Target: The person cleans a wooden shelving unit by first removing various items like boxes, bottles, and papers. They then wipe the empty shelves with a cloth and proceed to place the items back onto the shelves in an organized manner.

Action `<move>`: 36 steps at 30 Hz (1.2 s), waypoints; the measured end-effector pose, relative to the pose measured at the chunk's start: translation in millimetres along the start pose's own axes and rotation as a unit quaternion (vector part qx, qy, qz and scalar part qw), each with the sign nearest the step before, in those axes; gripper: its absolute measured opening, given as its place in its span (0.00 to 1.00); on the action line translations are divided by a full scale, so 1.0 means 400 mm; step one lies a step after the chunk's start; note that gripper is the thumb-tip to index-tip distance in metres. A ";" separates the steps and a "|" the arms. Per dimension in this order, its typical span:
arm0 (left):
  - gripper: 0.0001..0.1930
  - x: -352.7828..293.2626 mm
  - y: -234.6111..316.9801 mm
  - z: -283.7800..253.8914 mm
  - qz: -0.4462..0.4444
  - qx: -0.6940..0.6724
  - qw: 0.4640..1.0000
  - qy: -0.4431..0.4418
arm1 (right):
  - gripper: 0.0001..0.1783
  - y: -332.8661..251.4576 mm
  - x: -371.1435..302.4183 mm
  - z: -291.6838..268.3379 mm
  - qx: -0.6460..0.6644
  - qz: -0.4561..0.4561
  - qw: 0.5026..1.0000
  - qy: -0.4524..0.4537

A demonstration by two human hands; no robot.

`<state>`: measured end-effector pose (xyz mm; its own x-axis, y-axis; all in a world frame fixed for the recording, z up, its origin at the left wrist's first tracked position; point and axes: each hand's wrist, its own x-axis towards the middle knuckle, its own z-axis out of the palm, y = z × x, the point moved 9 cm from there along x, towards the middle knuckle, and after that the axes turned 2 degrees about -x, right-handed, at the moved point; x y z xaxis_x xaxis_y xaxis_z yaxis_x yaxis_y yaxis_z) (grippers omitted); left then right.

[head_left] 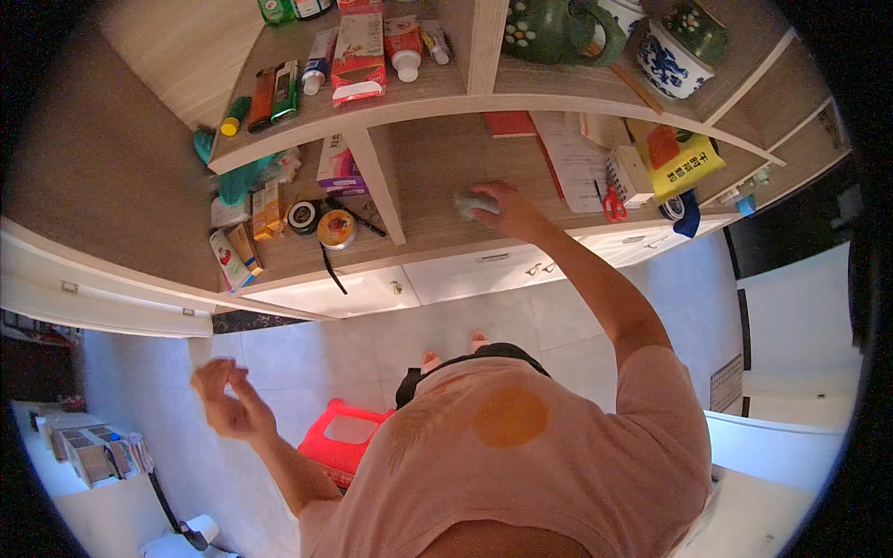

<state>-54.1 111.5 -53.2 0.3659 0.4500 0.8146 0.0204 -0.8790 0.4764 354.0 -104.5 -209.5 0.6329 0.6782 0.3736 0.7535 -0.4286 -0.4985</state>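
On the wooden shelf, my right hand (512,212) is pressed down with its fingers closed on a pale blue-green cloth (475,204). The cloth is small and blurred, and the fingers hide part of it. My left hand (229,402) hangs in the air at the left, away from the shelf. Its fingers are loosely bent and apart, with nothing seen in them. Right of my right hand lie papers (572,158), red-handled scissors (614,205) and a white box (630,177).
An upright divider (374,181) stands left of the cloth. Beyond it are round tins (336,229), tubes (230,259) and small boxes. The upper shelf holds toothpaste tubes (404,48), lighters and a green teapot (549,33). A red stool (337,451) stands on the floor.
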 end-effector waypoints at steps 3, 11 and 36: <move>0.05 -0.130 -0.069 -0.065 -0.152 -0.010 0.986 0.070 | 0.16 0.126 0.030 0.043 0.070 0.096 0.991 -0.064; 0.03 -0.287 0.044 -0.031 -0.222 0.062 0.966 0.117 | 0.11 0.541 0.174 0.090 0.488 0.506 0.710 -0.032; 0.02 -0.294 0.216 0.175 -0.258 -0.008 0.963 0.083 | 0.07 0.448 0.075 -0.048 0.608 0.370 0.702 0.021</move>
<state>-30.2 -28.3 -130.8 0.1572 0.8463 0.5090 0.1452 -0.5297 0.8357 511.4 -172.4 -272.5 0.7946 0.5099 -0.3295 -0.4773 0.1893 -0.8581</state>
